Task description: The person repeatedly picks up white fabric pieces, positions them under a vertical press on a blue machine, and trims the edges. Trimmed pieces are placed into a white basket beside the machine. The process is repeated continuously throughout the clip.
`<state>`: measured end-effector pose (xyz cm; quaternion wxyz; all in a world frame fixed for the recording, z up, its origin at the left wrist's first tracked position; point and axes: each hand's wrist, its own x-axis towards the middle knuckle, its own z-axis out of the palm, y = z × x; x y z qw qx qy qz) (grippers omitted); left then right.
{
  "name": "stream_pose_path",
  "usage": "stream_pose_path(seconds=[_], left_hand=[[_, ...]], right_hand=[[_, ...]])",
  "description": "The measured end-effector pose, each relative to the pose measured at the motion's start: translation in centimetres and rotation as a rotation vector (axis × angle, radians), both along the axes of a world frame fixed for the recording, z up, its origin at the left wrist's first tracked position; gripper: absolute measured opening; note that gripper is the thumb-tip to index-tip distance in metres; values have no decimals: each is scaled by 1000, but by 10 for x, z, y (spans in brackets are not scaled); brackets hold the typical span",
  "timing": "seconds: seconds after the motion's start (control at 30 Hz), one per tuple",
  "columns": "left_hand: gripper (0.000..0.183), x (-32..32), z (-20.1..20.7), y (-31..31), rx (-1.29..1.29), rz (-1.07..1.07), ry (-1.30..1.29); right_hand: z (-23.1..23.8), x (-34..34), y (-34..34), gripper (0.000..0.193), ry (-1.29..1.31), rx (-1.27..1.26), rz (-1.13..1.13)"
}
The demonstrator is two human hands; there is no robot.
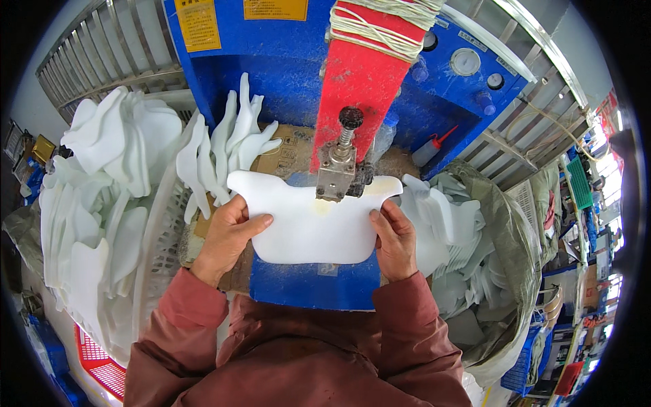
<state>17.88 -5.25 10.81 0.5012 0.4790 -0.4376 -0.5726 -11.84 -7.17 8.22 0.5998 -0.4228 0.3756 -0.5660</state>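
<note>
The white shaped sheet (305,234) is located in front of the operator, above the blue panel (285,281). The left hand (229,237) grasps its left side and the right hand (395,241) its right side, thumbs on top. The metal head (337,175) on the red arm (359,88) obstructs the view of the sheet's rear edge; contact cannot be determined. A white crate (163,247) at left carries stacked white pieces (102,210); narrow offcuts (241,132) lie beside it. At right, an open sack (523,251) contains further pieces (451,220), near a red-nozzled bottle (426,153).
</note>
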Motion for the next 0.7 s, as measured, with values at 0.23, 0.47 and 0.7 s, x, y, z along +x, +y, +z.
stream_pose_path(seconds=[0.23, 0.47, 0.7], left_hand=[[35, -6, -10, 4, 7, -35, 50], [34, -13, -14, 3, 27, -56, 29], [34, -25, -14, -1, 46, -94, 37]], right_hand=[[3, -7, 12, 31, -21, 15, -43], [1, -19, 20, 35, -1, 11, -82], [0, -29, 25, 36, -26, 6, -106]])
